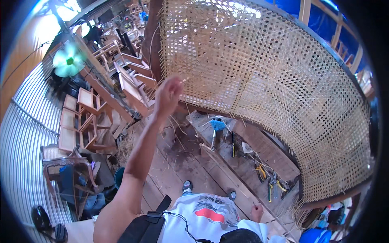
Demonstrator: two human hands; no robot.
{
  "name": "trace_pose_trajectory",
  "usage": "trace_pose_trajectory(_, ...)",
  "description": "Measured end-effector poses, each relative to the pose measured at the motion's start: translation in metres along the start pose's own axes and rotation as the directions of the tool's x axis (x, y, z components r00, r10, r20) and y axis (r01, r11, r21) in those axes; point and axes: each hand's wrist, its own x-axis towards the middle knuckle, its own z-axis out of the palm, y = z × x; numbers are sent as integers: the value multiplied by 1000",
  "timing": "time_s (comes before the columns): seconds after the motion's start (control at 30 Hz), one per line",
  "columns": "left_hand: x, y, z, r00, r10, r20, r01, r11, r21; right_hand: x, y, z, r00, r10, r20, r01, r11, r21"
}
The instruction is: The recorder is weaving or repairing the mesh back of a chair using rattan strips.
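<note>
A large curved panel of woven cane (251,60) in a dark wooden frame fills the upper right, with loose strand ends along its lower and left edges. My left hand (169,93) is raised at the panel's lower left corner, its fingers closed in a pinch. A small pale bit shows by the fingertips, but I cannot make out what is held. Low in the view, my right hand (256,211) is curled closed beside the wooden plank's edge; whatever may be in it is hidden.
On the low bench lie a blue-headed hammer (217,124), a screwdriver (233,145), yellow-handled pliers (260,173) and green-and-yellow pliers (272,187). Wooden chair frames (87,117) crowd the left side, near a turning fan (69,60). Cane scraps litter the plank floor (178,162).
</note>
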Motion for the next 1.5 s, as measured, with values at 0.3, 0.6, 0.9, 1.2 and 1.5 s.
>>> trace_pose_trajectory(0.3,148,-9,-7,953,-159,-260,79,953,-292,-150,43,138,955,264,-134,-284,944,-169)
trace_pose_trajectory(0.6,174,-36,-10,956,-35,-293,6,995,-100,-204,27,202,971,176,-163,-226,897,-380)
trace_pose_trajectory(0.9,169,-75,-4,969,-239,-61,220,949,-228,-128,-47,157,944,312,-109,-304,949,91)
trace_pose_trajectory(1.2,178,-98,6,977,-213,-8,205,952,-228,-74,-86,162,986,160,-43,-147,964,220)
trace_pose_trajectory(1.5,183,-110,3,997,-45,-68,38,994,-100,-194,-17,192,956,188,-225,-255,912,-321)
